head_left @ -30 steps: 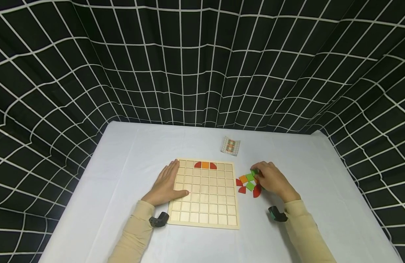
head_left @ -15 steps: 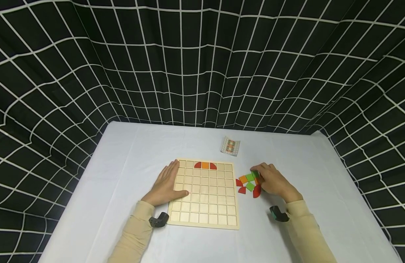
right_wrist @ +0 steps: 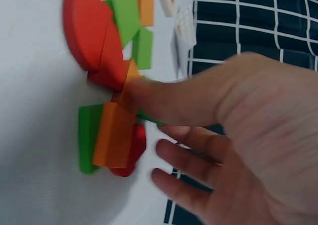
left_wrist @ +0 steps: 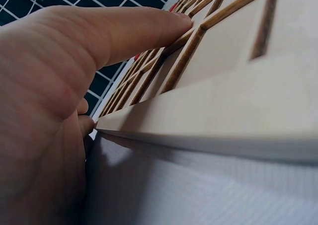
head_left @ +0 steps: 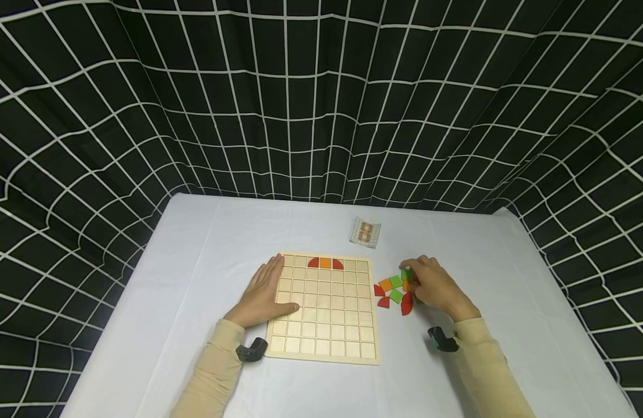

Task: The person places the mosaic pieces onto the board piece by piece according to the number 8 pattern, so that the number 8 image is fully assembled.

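My left hand rests flat along the left edge of a wooden grid board, its thumb lying over the cells. Two red quarter-round blocks flank an orange square block in the board's top row. To the right of the board, my right hand reaches into a small pile of coloured blocks. Its thumb touches an orange block; a green block is at its index fingertip. The thumb hides the index finger in the right wrist view, so whether it pinches the green block is unclear. Another orange block lies below the thumb.
Loose red blocks, green blocks and an orange block lie between the board and my right hand. A printed pattern card lies behind the board. White cloth covers the table, with a black gridded curtain around it.
The green block at my right fingertips has shifted slightly right and turned, and a red edge shows beside it. The fingers have moved a little among the blocks. My left hand stays still.
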### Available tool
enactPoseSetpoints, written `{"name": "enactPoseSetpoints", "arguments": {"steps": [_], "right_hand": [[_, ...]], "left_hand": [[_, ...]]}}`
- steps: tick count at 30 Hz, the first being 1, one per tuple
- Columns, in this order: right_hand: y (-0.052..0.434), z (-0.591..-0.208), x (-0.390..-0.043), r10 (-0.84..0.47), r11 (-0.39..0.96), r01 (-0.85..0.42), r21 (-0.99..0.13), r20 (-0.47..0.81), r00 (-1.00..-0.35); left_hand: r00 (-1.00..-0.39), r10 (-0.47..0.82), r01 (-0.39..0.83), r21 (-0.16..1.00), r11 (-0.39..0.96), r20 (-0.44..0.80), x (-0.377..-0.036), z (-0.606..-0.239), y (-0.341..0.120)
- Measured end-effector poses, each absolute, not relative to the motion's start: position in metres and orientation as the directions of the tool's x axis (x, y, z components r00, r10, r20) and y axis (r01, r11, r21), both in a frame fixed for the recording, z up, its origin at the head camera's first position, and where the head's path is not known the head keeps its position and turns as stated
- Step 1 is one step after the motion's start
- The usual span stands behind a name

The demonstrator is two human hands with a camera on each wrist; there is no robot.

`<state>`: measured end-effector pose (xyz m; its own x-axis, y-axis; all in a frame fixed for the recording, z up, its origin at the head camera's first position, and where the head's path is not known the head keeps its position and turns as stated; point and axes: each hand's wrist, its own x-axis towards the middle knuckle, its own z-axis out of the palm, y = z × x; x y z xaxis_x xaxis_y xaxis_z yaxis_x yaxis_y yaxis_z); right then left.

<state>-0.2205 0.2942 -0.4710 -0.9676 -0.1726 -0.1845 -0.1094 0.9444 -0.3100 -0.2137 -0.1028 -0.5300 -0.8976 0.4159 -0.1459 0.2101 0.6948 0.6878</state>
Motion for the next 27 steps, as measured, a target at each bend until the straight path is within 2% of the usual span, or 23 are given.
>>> {"name": "enactPoseSetpoints", "arguments": {"steps": [9, 13, 20, 27], "right_hand": [[0.298, -0.473, -0.225, -0.146, 0.954, -0.118, -0.277, -0.083, -0.986], [0.299, -0.466, -0.228, -0.124, 0.934, -0.103, -0.343, -0.040, -0.992], [0.293, -0.451, -0.234, -0.077, 0.843, -0.031, -0.538, -0.064, -0.995], [0.281, -0.440, -0.238, -0.068, 0.796, -0.024, -0.605, -0.050, -0.996]], "left_hand": [[-0.898, 0.416, 0.208, 0.694, 0.689, -0.143, -0.213, -0.530, -0.103], [-0.897, 0.417, 0.207, 0.696, 0.688, -0.145, -0.213, -0.530, -0.104], [-0.897, 0.417, 0.208, 0.693, 0.690, -0.146, -0.213, -0.529, -0.104], [-0.900, 0.414, 0.208, 0.704, 0.678, -0.133, -0.214, -0.531, -0.103]]}}
